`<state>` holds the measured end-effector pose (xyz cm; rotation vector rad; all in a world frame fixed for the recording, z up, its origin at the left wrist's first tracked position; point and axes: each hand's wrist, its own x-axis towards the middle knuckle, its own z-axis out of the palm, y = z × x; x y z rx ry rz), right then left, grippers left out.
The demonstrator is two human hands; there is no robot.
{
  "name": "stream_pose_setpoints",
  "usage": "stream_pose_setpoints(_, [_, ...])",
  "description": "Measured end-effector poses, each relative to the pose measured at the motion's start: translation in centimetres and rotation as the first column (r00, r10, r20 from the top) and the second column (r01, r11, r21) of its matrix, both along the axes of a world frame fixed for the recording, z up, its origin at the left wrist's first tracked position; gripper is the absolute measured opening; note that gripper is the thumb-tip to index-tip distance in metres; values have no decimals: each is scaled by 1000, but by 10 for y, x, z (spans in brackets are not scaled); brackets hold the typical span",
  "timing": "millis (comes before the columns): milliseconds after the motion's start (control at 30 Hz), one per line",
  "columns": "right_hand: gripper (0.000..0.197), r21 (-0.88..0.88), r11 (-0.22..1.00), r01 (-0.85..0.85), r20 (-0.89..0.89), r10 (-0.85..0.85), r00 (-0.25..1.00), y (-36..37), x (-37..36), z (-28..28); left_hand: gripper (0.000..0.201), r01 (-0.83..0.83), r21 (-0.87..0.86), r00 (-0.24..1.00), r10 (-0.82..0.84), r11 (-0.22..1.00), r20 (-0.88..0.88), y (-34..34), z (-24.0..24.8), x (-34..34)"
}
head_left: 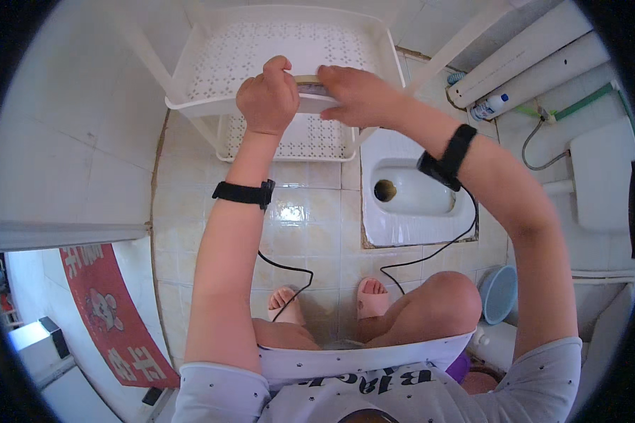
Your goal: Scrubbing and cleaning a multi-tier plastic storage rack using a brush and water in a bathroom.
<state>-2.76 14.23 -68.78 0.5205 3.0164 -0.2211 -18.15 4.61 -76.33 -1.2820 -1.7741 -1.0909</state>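
A small band-like thing [312,85] with a yellowish upper edge and a greyish, see-through-looking side spans the gap between my hands; it may be a roll of tape, but its ends are hidden. My left hand [268,97] is closed around its left end, knuckles up. At its right end is my right hand [360,93], fingers above and thumb lower, spread apart. Both hands are over the front rim of a white plastic shelf rack [226,106], whose upper tray has a perforated floor. A lower tray [289,158] shows beneath them.
A white squat toilet [420,190] is set in the tiled floor right of the rack. White pipes [522,56], a bottle [488,107] and a cistern [603,176] line the right side. Black cables [289,266] hang near my feet. A blue basin [499,295] leans at right; a red mat [113,317] lies left.
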Motion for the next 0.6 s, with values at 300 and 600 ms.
stream_pose_setpoints(300, [52,-54,998,15,15,-14,1000,-13,-4,4,21,60,91,996,-53,994,-74,-15,0,-20])
stream_pose_setpoints(600, [47,106,976,-190,-186,207,960,-27,-34,-19,20,42,81,999,-41,996,-15,-8,4,-9])
